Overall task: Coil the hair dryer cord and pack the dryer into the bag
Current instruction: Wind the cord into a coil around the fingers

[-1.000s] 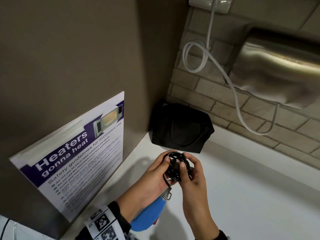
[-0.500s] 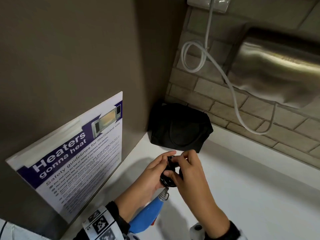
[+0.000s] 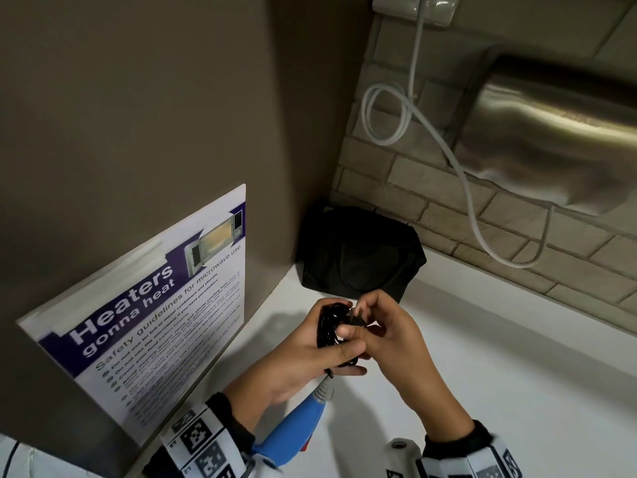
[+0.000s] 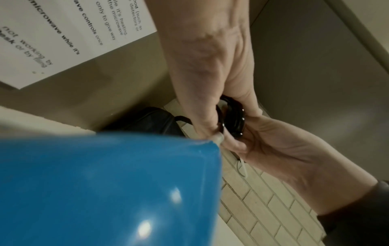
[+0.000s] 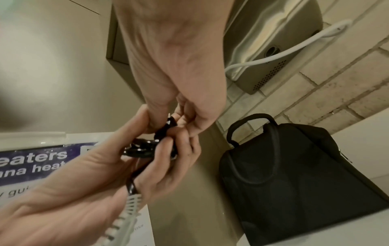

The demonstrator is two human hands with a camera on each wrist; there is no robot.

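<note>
Both grips clamped on coiled cord (image 3: 329, 327) — left hand (image 3: 296, 360), right hand (image 3: 389, 343), black bag (image 3: 358, 257) contents unseen

Coiled cord (image 3: 331, 331) largely hidden between left hand (image 3: 303, 360) and right hand (image 3: 396, 343); plug not discernible. Blue hair dryer (image 3: 293, 432) mostly covered by the left forearm, cut off at the head view's bottom edge, a blurred blue mass in the left wrist view. Poster (image 3: 155, 326) small print unreadable. Black bag (image 3: 358, 257), at the counter's back corner, too dark to show whether open.
</note>
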